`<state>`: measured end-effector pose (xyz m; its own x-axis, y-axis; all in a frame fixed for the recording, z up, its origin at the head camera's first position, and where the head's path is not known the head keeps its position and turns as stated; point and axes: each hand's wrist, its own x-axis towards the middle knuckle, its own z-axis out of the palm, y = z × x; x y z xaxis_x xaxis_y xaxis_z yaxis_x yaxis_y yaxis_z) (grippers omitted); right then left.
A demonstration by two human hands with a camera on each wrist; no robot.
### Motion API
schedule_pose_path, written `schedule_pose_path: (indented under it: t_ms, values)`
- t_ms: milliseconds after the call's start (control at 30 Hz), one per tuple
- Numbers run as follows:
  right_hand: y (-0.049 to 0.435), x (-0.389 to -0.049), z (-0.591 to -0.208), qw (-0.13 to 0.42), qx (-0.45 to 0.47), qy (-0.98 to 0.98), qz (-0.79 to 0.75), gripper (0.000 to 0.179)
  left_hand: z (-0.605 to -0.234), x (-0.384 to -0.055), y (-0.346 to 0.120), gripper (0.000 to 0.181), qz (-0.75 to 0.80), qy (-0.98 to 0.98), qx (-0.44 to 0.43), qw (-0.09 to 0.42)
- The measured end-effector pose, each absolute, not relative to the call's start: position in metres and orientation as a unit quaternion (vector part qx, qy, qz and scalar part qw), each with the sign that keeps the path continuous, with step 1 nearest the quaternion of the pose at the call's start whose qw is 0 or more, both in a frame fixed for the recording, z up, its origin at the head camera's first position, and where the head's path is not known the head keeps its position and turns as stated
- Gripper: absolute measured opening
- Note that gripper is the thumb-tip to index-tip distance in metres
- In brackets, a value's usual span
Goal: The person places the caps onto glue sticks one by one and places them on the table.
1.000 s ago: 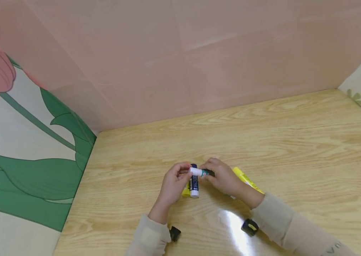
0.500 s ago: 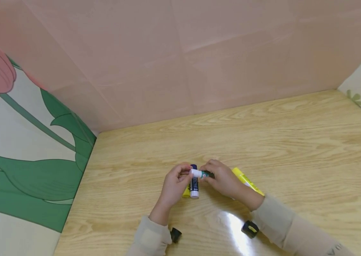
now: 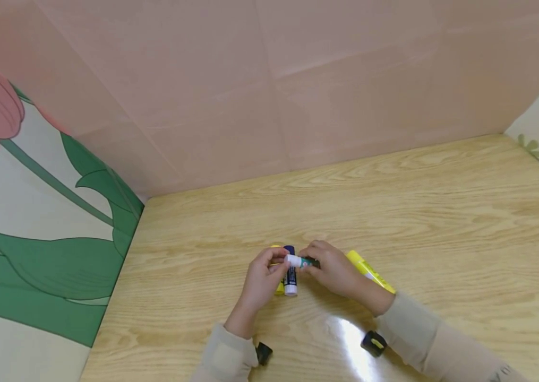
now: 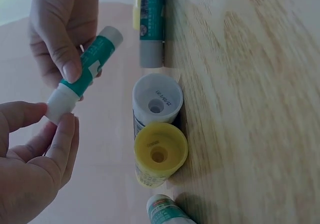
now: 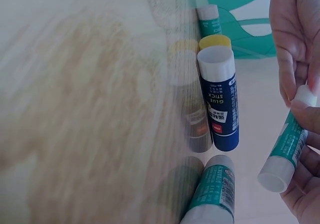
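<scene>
A green glue stick with white ends (image 3: 294,260) lies between my two hands over the table. My left hand (image 3: 261,276) pinches its white cap between thumb and fingertips. With thumb and fingers, my right hand (image 3: 333,268) grips the green body. In the left wrist view the cap sits against the body, and the stick (image 4: 94,59) is tilted. Just below the hands lie a navy glue stick (image 3: 290,281) and a yellow one (image 3: 279,287), side by side. My left fingers partly hide the yellow one in the head view.
Another yellow glue stick (image 3: 369,270) lies beside my right wrist. The wrist views show more green glue sticks, one near the right hand (image 5: 212,194) and one past the yellow stick (image 4: 170,211). Black wrist devices (image 3: 373,343) sit at both sleeves. A pink wall (image 3: 269,106) borders the wooden table.
Both hands keep their hold on the green glue stick. The left hand and the stick have shifted very slightly right and down, and the yellow stick's far end now shows.
</scene>
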<state>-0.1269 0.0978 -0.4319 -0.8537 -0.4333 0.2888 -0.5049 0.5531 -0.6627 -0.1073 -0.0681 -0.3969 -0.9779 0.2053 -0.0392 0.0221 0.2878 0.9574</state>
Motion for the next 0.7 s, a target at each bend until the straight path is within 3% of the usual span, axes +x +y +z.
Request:
schedule_pose_path:
  t_ms: [700]
  values:
    - [0.0968, -0.1265, -0.4352, 0.043, 0.264, -0.884, 0.383, 0.021, -0.3958, -0.1055, -0.0654, 0.019, 0.572, 0.814, 0.057, 0.084]
